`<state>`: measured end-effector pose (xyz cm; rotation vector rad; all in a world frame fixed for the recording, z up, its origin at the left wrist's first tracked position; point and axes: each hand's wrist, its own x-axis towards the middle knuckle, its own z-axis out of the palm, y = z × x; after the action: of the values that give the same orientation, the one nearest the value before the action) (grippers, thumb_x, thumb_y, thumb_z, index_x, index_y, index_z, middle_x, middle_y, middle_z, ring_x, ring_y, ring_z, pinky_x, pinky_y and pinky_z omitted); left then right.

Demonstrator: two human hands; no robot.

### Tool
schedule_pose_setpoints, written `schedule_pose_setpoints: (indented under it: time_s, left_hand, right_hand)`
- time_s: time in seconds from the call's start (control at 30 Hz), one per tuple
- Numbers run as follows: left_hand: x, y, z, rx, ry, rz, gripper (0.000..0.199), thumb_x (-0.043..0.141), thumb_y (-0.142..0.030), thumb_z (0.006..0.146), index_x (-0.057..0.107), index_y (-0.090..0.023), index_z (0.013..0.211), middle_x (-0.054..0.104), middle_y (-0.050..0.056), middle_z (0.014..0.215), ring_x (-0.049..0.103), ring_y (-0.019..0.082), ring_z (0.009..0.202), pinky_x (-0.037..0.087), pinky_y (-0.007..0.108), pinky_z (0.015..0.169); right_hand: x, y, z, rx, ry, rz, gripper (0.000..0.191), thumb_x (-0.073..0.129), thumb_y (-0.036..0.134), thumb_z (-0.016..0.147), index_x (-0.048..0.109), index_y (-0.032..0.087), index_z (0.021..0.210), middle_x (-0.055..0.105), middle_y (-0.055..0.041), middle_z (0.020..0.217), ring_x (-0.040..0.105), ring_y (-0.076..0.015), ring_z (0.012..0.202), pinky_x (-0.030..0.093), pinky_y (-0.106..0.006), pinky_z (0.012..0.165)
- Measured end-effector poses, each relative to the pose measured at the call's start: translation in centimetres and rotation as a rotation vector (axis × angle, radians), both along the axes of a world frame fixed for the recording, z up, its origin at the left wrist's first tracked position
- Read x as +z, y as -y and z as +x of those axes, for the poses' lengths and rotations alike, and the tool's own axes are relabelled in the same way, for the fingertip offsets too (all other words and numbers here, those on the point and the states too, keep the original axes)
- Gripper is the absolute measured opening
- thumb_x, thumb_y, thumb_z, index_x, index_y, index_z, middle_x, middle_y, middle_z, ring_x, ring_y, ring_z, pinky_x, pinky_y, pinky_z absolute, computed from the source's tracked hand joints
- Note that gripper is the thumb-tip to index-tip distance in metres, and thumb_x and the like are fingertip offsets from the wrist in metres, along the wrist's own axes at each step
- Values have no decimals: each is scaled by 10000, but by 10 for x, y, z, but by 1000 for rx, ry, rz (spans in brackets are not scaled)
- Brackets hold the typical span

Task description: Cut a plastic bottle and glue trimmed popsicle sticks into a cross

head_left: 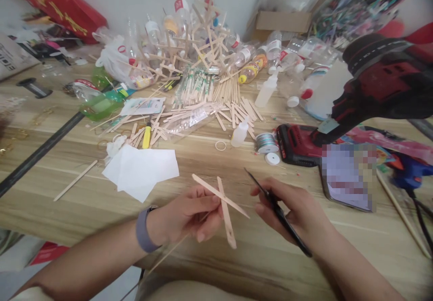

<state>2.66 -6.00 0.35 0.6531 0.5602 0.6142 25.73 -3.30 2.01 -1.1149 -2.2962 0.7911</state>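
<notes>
Two flat wooden craft sticks (227, 219) cross in an X, pinched near their crossing by my left hand (198, 213), which wears a purple wristband. A thin stick (167, 252) slants down from beneath that hand toward the table edge. To the right, my right hand (294, 208) is closed around a slim black tool (282, 217) with a pointed dark tip aimed up and left. The tool and the crossed sticks are apart. Whether the tool is a knife or scissors, I cannot tell.
White paper sheets (144, 170) and a loose stick (76, 180) lie left. Behind are piled sticks, a yellow-handled screwdriver (146, 137), glue bottles (240, 133), a wire spool (266, 142) and plastic bottles. A red-black power tool (375, 84) and phone (348, 174) stand right.
</notes>
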Motion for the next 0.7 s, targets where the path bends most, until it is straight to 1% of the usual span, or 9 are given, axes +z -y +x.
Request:
schedule_pose_setpoints:
  time_s: [0.03, 0.07, 0.17, 0.27, 0.37, 0.47, 0.57, 0.7]
  left_hand:
    - [-1, 0, 0, -4, 19, -2, 428, 670, -536, 801, 588, -169, 597, 455, -36, 363, 354, 74, 338, 224, 241, 423]
    - [-2, 1, 0, -7, 35, -7, 436, 682, -541, 789, 580, -167, 589, 451, -34, 361, 352, 75, 336, 229, 241, 418]
    - [-5, 3, 2, -17, 66, -38, 425, 702, -543, 774, 597, -161, 619, 455, -35, 368, 350, 77, 333, 239, 234, 399]
    - [-6, 4, 3, -35, 87, -54, 431, 705, -541, 780, 608, -152, 624, 460, -28, 364, 349, 77, 324, 211, 233, 376]
    - [-8, 4, 4, -73, 120, -52, 427, 700, -531, 792, 617, -144, 630, 464, -24, 364, 341, 76, 309, 192, 237, 363]
    - [-12, 4, 3, -113, 144, -33, 439, 673, -540, 813, 615, -145, 631, 448, -29, 363, 348, 77, 317, 214, 231, 369]
    - [-15, 4, 3, -122, 141, -35, 443, 665, -559, 811, 612, -152, 647, 454, -36, 374, 347, 78, 324, 228, 226, 369]
    - [-16, 5, 5, -125, 130, -47, 454, 682, -556, 796, 581, -160, 595, 453, -40, 365, 355, 79, 327, 250, 220, 376]
  right_hand:
    - [1, -1, -1, -10, 12, 24, 90, 515, 278, 885, 577, 222, 918, 554, 31, 604, 505, -118, 481, 370, -217, 482]
    - [1, -1, -2, -3, 24, 51, 96, 509, 229, 858, 577, 221, 926, 553, 33, 602, 503, -119, 482, 366, -216, 482]
    - [0, 1, -7, 114, 60, 100, 228, 523, 158, 750, 593, 211, 960, 577, 19, 657, 535, -133, 539, 368, -218, 502]
    - [-4, 3, -9, 190, 89, 86, 310, 542, 145, 683, 604, 202, 982, 612, -6, 752, 575, -153, 625, 385, -230, 548]
    - [-7, 4, -9, 220, 107, 54, 313, 555, 146, 678, 603, 199, 982, 616, -15, 789, 579, -159, 661, 383, -235, 571]
    - [-8, 5, -8, 251, 111, 51, 288, 564, 152, 685, 599, 200, 967, 605, -12, 788, 565, -156, 658, 366, -238, 566]
    - [-9, 5, -8, 258, 113, 85, 257, 571, 181, 722, 599, 201, 977, 600, -13, 786, 557, -157, 649, 355, -245, 558]
    - [-10, 9, -11, 254, 142, 142, 168, 542, 200, 784, 590, 198, 945, 591, -17, 750, 548, -158, 618, 345, -250, 538]
